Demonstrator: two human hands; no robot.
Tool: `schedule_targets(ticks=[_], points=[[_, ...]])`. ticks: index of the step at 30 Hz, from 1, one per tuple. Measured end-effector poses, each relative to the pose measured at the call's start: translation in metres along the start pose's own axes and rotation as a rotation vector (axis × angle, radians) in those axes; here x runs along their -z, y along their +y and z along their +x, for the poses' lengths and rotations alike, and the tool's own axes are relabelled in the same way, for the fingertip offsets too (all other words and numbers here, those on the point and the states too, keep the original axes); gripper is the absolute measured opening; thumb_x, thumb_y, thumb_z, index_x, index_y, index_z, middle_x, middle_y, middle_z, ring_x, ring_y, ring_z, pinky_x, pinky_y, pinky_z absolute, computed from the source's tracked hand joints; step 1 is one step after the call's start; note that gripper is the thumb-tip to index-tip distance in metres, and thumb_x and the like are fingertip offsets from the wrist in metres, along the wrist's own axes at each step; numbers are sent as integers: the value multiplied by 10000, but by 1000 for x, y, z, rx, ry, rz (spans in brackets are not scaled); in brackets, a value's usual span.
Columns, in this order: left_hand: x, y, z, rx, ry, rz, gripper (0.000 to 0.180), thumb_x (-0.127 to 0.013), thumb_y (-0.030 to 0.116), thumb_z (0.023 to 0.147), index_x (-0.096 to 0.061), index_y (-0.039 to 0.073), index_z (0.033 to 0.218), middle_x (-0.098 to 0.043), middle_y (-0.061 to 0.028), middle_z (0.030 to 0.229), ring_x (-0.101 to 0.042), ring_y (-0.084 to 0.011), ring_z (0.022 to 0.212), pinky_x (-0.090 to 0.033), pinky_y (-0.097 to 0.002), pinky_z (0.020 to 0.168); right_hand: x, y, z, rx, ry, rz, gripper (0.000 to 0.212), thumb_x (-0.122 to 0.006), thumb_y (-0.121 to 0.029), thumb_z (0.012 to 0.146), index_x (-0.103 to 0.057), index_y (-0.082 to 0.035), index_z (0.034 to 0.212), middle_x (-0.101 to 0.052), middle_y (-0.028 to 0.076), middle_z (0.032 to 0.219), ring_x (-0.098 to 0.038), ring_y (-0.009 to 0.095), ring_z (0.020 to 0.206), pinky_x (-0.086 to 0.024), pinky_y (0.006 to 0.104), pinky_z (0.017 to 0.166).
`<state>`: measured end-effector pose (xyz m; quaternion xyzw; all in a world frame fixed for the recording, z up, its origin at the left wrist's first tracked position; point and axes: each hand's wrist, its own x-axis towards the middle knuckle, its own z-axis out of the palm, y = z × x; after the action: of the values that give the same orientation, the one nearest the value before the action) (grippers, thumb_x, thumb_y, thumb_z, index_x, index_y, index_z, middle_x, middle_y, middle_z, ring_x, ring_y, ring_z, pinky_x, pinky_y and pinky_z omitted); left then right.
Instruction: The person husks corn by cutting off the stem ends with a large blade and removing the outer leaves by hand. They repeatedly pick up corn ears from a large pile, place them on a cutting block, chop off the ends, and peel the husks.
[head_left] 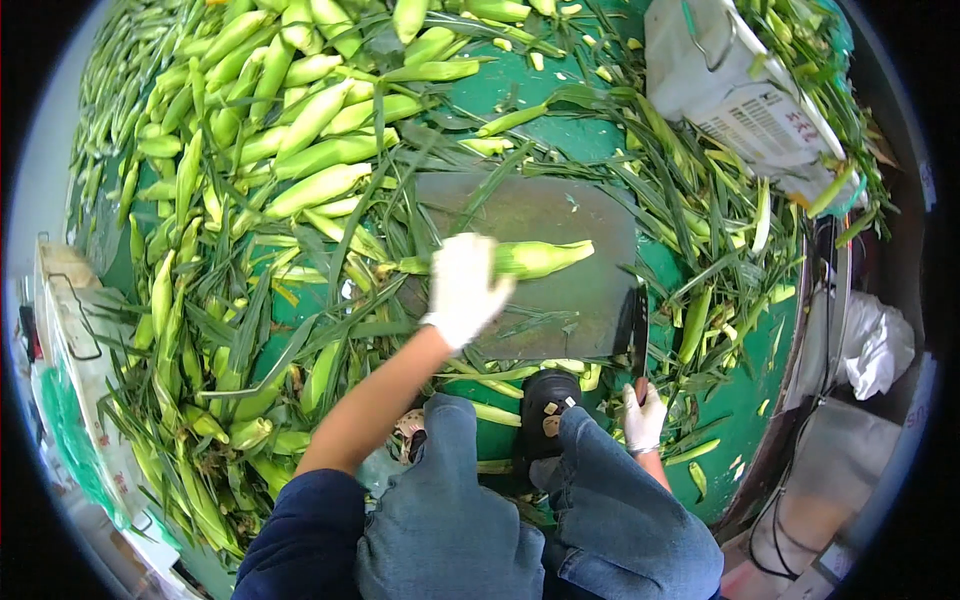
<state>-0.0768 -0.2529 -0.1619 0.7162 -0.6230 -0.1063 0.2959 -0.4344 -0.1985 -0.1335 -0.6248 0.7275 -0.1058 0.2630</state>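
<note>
Left hand (466, 285) wraps corn ear (548, 259) (fingers curled, blurred), right hand (645, 416) clenches knife (641, 330); judged best: ear steady, fingers clear of edge.

The corn (545, 259) is yellow-green, the board (585, 315) grey.

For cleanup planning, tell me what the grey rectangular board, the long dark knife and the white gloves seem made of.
Grey rectangular board: probably matte plastic, given its dull, smudged surface. Long dark knife: likely metal, from its slim blade; the brown handle could be wood. White gloves: matte, close-fitting, perhaps fabric or thin rubber.
</note>
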Motion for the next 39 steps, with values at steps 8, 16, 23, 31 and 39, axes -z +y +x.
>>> schedule_targets(ticks=[8,16,23,31,39], points=[[60,-78,-24,1,-393,348,295,-688,166,716,-547,79,959,-528,-117,856,-533,-317,856,-416,-406,747,35,-171,62,299,84,681,150,-584,-137,886,-552,-17,801,-517,28,570,-457,102,498,-389,270,495],[61,-66,-23,29,-300,269,240,-649,99,719,-530,58,924,-557,-174,801,-574,-329,779,-468,-426,676,-67,-96,78,298,-138,113,373,-548,-364,905,-591,6,932,-618,276,779,-614,437,744,-490,469,665],[78,-28,-61,897,-299,-483,297,-645,145,841,-578,6,1094,-662,-100,841,-601,-197,731,-480,-323,677,-30,-52,110,-17,187,-15,395,-547,-381,895,-612,8,921,-624,280,805,-610,451,778,-480,498,693],[19,37,37,-160,-103,227,690,-673,383,740,-447,26,1285,-510,-201,1196,-528,-347,1067,-262,-492,1038,40,-104,117,78,228,349,296,-603,-298,900,-592,-2,903,-507,104,644,-420,159,567,-410,308,555],[9,-19,41,-63,-579,423,478,-724,217,662,-501,52,1051,-556,-162,926,-564,-327,912,-472,-420,766,2,-159,94,433,130,555,164,-617,-134,860,-546,-5,792,-541,101,587,-534,171,510,-421,297,495]])
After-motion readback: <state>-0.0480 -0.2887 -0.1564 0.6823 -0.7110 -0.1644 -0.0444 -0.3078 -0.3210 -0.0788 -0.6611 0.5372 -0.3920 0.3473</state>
